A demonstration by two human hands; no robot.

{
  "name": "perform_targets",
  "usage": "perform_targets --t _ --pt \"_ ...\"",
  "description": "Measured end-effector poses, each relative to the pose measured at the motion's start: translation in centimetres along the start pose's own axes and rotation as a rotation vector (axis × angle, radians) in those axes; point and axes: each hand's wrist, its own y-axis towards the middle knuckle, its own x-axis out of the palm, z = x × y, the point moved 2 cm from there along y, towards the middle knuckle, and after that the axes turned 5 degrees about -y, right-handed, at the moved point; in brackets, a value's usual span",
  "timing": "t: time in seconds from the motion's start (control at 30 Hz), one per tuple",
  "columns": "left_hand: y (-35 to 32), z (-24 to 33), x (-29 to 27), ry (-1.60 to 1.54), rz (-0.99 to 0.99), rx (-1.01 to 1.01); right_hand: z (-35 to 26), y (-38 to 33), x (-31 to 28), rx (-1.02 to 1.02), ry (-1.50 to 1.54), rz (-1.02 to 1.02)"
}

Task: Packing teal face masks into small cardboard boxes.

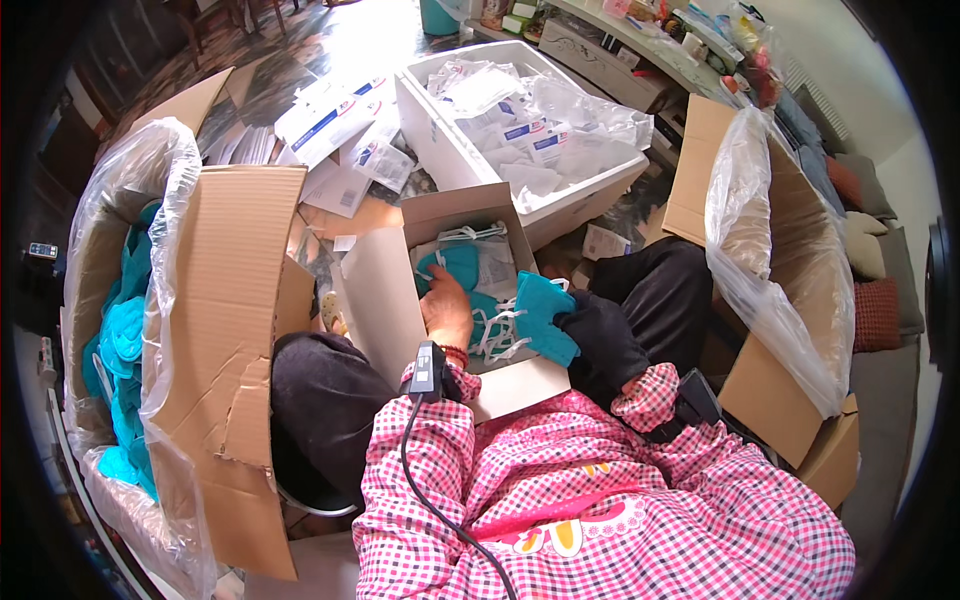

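Teal face mask (546,320) is what I track here: it sits at the fingertips of the right hand (600,332), just to their left, over the near right part of a small open carton (382,290). Its long axis runs roughly away from the body, the far end leaning left. The right hand is clearly the nearer one; from the left hand's fingers, I find this mask to the right and a little closer to the body. The right fingers seem to grip its right edge, though their dark covering blurs where each one ends. The left hand (448,305) reaches into the carton, its fingers bent over a second teal mask (460,266); I cannot tell whether they pinch it or only rest there. White straps (493,330) lie between the two hands, right of the left fingers.
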Motion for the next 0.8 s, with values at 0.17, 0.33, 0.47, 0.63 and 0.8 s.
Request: perform_targets --t 0.17,0.33,0.47,0.63,0.8 --pt "-0.4 1.6 -1.8 -0.025 -0.065 0.136 -0.4 -0.2 -1.1 0.101 0.248 0.021" --pt "-0.9 1.7 -2.8 -0.113 0.134 0.166 -0.7 -0.1 -1.0 0.093 0.195 0.017" --pt "-0.3 1.1 -2.1 -0.092 0.097 0.183 0.8 0.3 0.0 0.039 0.25 0.035" --pt "-1.2 2.2 -5.3 -0.231 0.072 0.207 1.2 0.5 -0.8 0.113 0.356 0.058" --pt "-2.1 2.7 -9.9 -0.633 0.249 0.055 0.2 1.0 -1.0 0.09 0.334 0.047"
